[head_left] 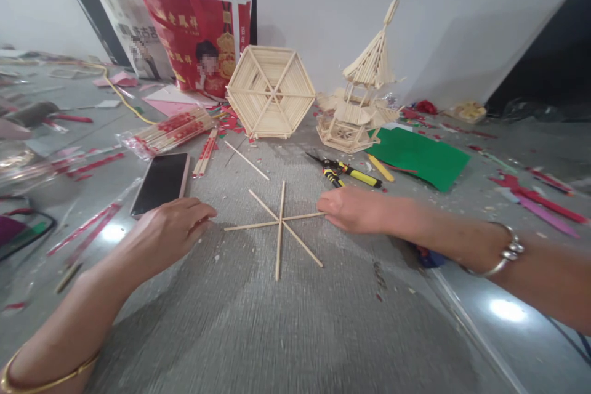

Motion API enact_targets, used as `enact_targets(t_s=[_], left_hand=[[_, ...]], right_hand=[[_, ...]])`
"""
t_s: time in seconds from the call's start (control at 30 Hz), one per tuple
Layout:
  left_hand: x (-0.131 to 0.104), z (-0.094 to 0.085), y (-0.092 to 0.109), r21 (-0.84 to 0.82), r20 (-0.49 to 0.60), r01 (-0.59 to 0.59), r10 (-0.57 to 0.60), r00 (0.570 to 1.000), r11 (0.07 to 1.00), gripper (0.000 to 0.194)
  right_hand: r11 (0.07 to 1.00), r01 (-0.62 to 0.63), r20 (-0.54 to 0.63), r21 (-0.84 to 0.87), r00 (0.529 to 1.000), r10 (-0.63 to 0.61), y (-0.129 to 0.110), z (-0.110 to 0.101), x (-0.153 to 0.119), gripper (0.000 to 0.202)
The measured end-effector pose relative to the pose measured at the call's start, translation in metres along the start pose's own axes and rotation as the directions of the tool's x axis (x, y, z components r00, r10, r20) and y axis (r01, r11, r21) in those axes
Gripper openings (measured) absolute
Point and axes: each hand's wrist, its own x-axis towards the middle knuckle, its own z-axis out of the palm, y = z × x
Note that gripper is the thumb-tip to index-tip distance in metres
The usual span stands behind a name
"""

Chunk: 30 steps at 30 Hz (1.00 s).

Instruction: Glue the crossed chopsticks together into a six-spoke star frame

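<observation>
Wooden sticks cross at one middle point into a six-armed star [281, 221], lying on the grey surface between my hands. My right hand [348, 209] is closed, its fingertips pinching the tip of the star's right-hand arm. To the left, my left hand [170, 234] rests palm down with fingers loosely bent and thumb apart, holding nothing; a small gap separates it from the star's left arm. A single loose stick [247, 160] lies just beyond the star. Yellow-and-black cutting pliers [353, 173] lie beyond my right hand. A dark phone [160, 184] lies beside my left hand.
Farther back stand a hexagonal stick panel [258, 74] and a stick-built pagoda [364, 92]. Bundled chopsticks in plastic [170, 131] lie left, before a red bag [184, 31]. Green card [427, 157] lies right, with red scraps scattered around.
</observation>
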Motion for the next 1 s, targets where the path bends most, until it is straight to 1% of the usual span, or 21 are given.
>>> enact_targets(t_s=[0.13, 0.3, 0.47, 0.6, 0.8, 1.0], left_hand=[[0.000, 0.000, 0.000, -0.015, 0.008, 0.009, -0.009, 1.000, 1.000, 0.034], [0.001, -0.003, 0.002, -0.027, 0.058, 0.035, -0.033, 0.998, 0.999, 0.035], [0.001, -0.004, 0.003, -0.030, 0.059, 0.040, -0.038, 0.997, 0.999, 0.034], [0.001, -0.004, 0.004, -0.033, 0.056, 0.032, -0.030, 0.998, 0.999, 0.033], [0.000, -0.005, 0.003, -0.040, 0.073, 0.031, -0.028, 0.997, 0.999, 0.033], [0.000, -0.004, 0.003, -0.041, 0.065, 0.030, -0.027, 0.998, 0.999, 0.032]], right_hand=[[0.999, 0.012, -0.023, 0.045, 1.000, -0.011, 0.004, 0.002, 0.000, 0.015], [0.997, 0.073, -0.070, -0.004, 0.995, -0.073, 0.006, 0.007, 0.001, 0.019], [0.996, 0.070, -0.035, -0.053, 0.997, -0.072, 0.004, 0.005, 0.004, 0.020], [0.993, 0.088, -0.056, -0.073, 0.994, -0.092, 0.004, 0.005, 0.005, 0.023], [0.992, 0.092, -0.043, -0.084, 0.994, -0.096, 0.004, 0.005, 0.006, 0.022], [0.992, 0.089, -0.068, -0.092, 0.993, -0.095, 0.006, 0.010, 0.006, 0.024]])
